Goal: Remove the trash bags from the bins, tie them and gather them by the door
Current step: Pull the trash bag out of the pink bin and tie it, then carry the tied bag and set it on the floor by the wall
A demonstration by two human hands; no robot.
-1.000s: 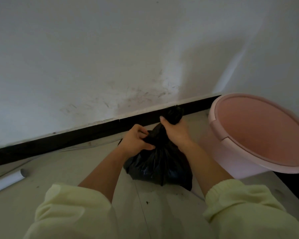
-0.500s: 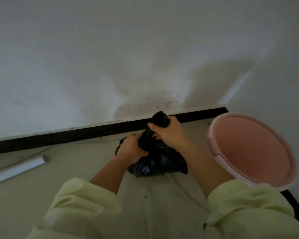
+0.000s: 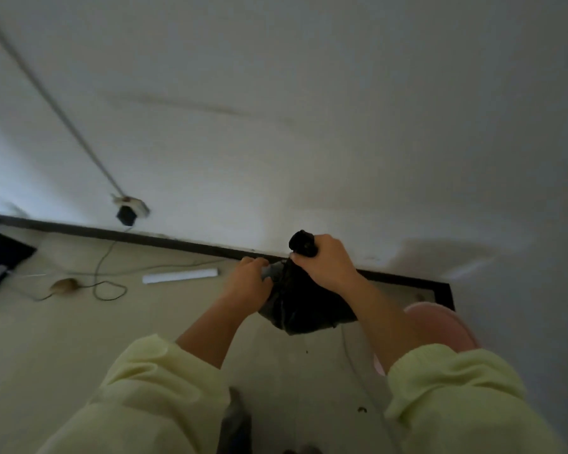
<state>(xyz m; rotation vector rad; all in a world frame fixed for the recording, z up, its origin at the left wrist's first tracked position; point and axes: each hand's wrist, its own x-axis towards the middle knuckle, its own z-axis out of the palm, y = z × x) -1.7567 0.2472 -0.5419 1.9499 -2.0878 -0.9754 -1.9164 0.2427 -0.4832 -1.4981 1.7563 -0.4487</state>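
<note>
At the gathered neck of the black trash bag (image 3: 305, 306), the right hand (image 3: 325, 262) is clenched round the plastic, with a twisted tuft (image 3: 302, 243) of the bag left sticking out above the fist. Just left of the bag, the left hand (image 3: 248, 281) is curled, and a fold of the bag's upper side is pinched in its fingers. Both hands are seen from behind, and pale yellow sleeves (image 3: 151, 388) are pushed back on the forearms, nearer the camera than the bag. The bag is held low in front of the dark baseboard (image 3: 164, 239), over the pale floor (image 3: 79, 339); whether its base touches the floor cannot be told. Right of the bag, partly hidden by the right forearm, a pink bin (image 3: 446, 326) is seen in the corner of the room. Left of the bag, a white strip (image 3: 180, 276) is laid flat on the floor near the baseboard. Farther left, a thin dark cable (image 3: 109, 290) is looped across the floor beside a small brown object (image 3: 63, 286), too blurred to be named. Above and left of the bag, a black plug (image 3: 127, 213) is set low on the white wall (image 3: 309, 126), with a pale conduit (image 3: 56, 106) run up from it. Farthest left of the bag, a dark flat object (image 3: 0, 260) is cut off by the frame edge.
</note>
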